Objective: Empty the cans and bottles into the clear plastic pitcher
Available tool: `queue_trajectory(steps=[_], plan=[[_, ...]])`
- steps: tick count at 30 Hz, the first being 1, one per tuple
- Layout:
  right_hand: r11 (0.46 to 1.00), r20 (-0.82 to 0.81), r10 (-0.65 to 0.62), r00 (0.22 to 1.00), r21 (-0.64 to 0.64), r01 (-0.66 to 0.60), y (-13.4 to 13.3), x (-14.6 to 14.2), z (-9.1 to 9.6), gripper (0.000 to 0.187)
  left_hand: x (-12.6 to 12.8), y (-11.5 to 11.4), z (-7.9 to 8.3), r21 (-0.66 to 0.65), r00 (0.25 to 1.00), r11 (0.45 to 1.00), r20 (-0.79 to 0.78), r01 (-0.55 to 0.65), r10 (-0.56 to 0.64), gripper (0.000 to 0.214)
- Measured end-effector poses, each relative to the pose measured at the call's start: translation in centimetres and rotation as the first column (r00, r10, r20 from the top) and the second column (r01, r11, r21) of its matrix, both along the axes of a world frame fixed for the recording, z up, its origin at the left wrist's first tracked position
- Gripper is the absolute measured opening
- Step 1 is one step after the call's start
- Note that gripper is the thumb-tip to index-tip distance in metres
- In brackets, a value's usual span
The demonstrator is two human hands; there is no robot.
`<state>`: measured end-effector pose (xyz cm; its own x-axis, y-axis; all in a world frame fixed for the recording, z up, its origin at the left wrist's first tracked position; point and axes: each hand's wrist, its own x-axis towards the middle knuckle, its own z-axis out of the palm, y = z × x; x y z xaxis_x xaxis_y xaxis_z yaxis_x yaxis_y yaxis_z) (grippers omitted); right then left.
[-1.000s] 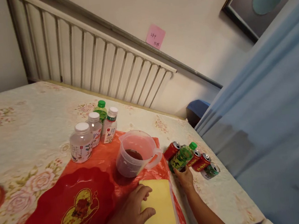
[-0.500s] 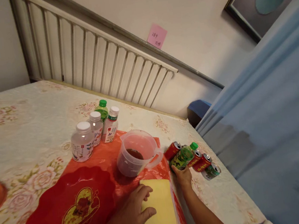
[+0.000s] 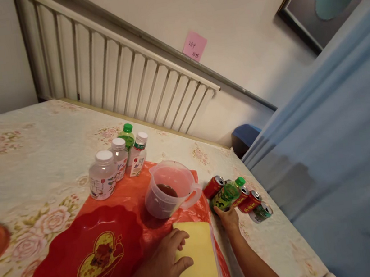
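One green-capped bottle (image 3: pixel 228 193) among cans (image 3: pixel 250 201): grip low with right hand (image 3: pixel 229 220), fingers closed round lower part; guide smoothly without nudging adjacent cans. Left hand (image 3: pixel 167 260): fingers loosely spread, empty, over edge of yellow pad (image 3: pixel 201 259).

The green plastic bottle (image 3: pixel 227 194) has a cap (image 3: pixel 240 181) of brighter green. One red metal can (image 3: pixel 250 202) bears yellow letters. The flat rectangular sheet (image 3: pixel 198 255) is plain yellow on top. The red plastic tray (image 3: pixel 56 264) with wavy edge carries a heart in yellow and darker red. The pale cloth cover (image 3: pixel 52 142) shows pink roses and green leaves.
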<state>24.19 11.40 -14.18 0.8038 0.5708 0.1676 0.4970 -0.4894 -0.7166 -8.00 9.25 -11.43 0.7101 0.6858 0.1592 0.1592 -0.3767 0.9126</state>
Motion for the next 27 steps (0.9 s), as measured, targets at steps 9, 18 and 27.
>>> queue_trajectory(steps=[9, 18, 27], plan=[[0.986, -0.019, -0.061, 0.998, 0.153, 0.063, -4.7, -2.6, 0.2, 0.066, -0.9, -0.4, 0.6, -0.014, 0.998, 0.999, 0.034, -0.043, 0.044, 0.037], [0.925, -0.058, 0.138, 0.989, 0.363, -0.108, -6.1, -7.0, 7.1, 0.049, -2.2, -0.7, 1.0, -0.137, 0.984, 0.987, 0.142, -0.088, 0.108, 0.025], [0.665, 0.254, 0.604, 0.755, 0.361, -0.654, 4.2, -14.7, 21.6, 0.025, -3.4, 0.2, 1.3, -0.303, 0.943, 0.95, 0.291, -0.071, 0.163, 0.014]])
